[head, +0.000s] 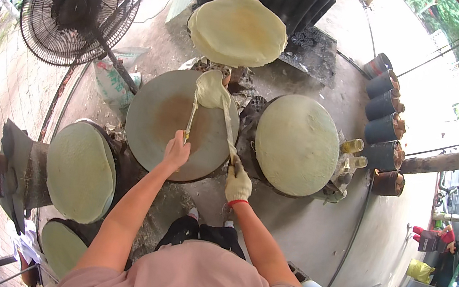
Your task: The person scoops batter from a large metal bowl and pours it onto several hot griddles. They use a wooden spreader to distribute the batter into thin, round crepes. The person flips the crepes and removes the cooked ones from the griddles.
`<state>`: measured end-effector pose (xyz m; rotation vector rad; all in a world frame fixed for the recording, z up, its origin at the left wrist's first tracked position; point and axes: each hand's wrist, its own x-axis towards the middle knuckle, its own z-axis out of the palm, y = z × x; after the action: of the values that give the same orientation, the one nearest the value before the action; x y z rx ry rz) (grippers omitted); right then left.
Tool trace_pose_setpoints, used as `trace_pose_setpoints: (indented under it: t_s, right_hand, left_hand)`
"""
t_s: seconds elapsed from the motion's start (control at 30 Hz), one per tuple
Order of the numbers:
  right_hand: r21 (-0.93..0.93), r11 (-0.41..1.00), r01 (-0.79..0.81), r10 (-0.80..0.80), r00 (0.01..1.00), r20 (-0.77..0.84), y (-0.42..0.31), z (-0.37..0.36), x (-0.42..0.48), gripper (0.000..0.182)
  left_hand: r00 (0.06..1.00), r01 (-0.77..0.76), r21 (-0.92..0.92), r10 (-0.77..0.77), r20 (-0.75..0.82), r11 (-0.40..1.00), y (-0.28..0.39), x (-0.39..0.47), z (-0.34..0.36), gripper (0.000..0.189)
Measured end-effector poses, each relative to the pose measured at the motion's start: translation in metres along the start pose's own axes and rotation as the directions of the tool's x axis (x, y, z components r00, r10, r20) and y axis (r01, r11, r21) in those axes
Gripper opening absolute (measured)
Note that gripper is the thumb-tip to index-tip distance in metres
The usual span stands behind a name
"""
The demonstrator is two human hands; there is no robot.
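Note:
Before me is a round griddle (162, 110) with a browned centre. My left hand (177, 152) is closed on the handle of a long thin scraper (192, 113). My right hand (239, 184), in a knitted glove, grips a long stick (228, 127) coated with batter. A lump of pale batter or dough (212, 89) hangs between the far ends of both tools, over the griddle's far part. To the right, a second round griddle bears a large pale flatbread (296, 145). Another thin flatbread (80, 171) lies on a griddle at the left.
A stack of flatbreads (238, 30) stands beyond the griddle. A pedestal fan (80, 5) is at the upper left. Glass jars (352, 146) sit right of the second griddle, with a row of dark buckets (385, 125) farther right. Another flatbread (62, 247) lies at the lower left.

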<state>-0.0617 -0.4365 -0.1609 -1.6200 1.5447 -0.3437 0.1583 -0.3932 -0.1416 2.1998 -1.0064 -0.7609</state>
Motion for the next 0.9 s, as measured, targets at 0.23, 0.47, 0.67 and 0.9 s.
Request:
trace_pose_setpoints:
  t_s: [0.23,0.47,0.67,0.9]
  right_hand:
    - [0.526,0.814,-0.245,0.119,0.958,0.261,-0.057,0.039,0.042,0.041]
    - [0.291,0.939,0.184,-0.185,0.982,-0.025,-0.048,0.085,0.033,0.046]
    - [0.698,0.713,-0.068,0.042,0.998,0.054,-0.055,0.068,0.028,0.041]
    - [0.437,0.848,-0.299,0.084,0.891,0.446,-0.121,0.038,0.031,0.038]
  left_hand:
    - [0.996,-0.025,0.272,0.047,-0.072,0.962,-0.021,0.020,-0.060,0.024]
    - [0.990,-0.088,0.398,0.125,-0.067,0.913,-0.068,0.015,-0.085,0.032]
    - [0.995,-0.015,0.552,0.069,-0.078,0.834,-0.071,-0.005,-0.125,0.040]
    - [0.954,-0.061,0.585,0.219,-0.203,0.809,-0.118,-0.035,-0.146,0.056]
